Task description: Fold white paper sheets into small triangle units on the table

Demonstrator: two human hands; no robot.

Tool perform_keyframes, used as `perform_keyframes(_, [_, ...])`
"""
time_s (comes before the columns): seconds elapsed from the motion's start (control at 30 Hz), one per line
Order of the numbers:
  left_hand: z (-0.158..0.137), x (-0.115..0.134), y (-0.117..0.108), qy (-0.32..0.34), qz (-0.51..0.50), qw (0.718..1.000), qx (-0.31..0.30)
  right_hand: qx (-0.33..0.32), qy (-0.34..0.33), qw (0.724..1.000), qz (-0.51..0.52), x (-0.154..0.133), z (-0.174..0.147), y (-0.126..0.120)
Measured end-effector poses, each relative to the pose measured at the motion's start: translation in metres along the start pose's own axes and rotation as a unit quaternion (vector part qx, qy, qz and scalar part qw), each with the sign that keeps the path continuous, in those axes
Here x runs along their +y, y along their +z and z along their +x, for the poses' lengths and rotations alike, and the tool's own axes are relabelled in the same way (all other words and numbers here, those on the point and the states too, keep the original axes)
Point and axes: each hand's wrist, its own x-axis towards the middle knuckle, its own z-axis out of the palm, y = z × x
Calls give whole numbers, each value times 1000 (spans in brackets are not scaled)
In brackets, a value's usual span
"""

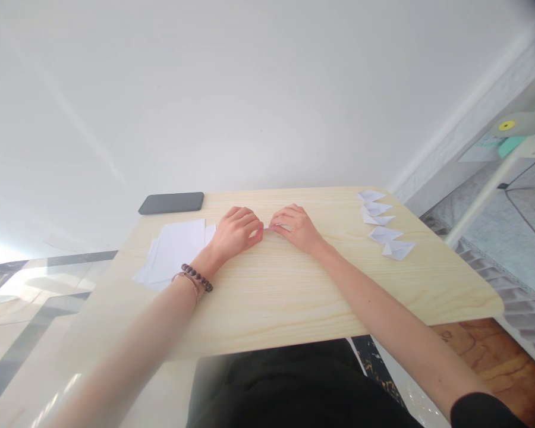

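Note:
Near the middle of the table, my left hand (pixel 238 233) and my right hand (pixel 298 227) pinch a small folded piece of white paper (pixel 268 227) between them. Only a thin edge of that paper shows; the fingers hide the rest. Loose white paper sheets (pixel 178 249) lie in an uneven stack beside my left hand, partly under its wrist. On the right side, several folded white paper pieces (pixel 397 249) stand in a row running away from me. A beaded bracelet circles my left wrist.
A dark phone (pixel 172 203) lies at the back left corner of the light wooden table (pixel 267 309). Behind it rises a white wall (pixel 249 89). To the right stands a pale metal frame (pixel 481 190) with a yellow-capped joint, beyond the table's edge.

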Motion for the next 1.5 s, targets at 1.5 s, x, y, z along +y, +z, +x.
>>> perform_keyframes(1.5, [-5, -5, -2, -39, -5, 999, -4, -1, 18, 1000, 22, 12, -4, -14])
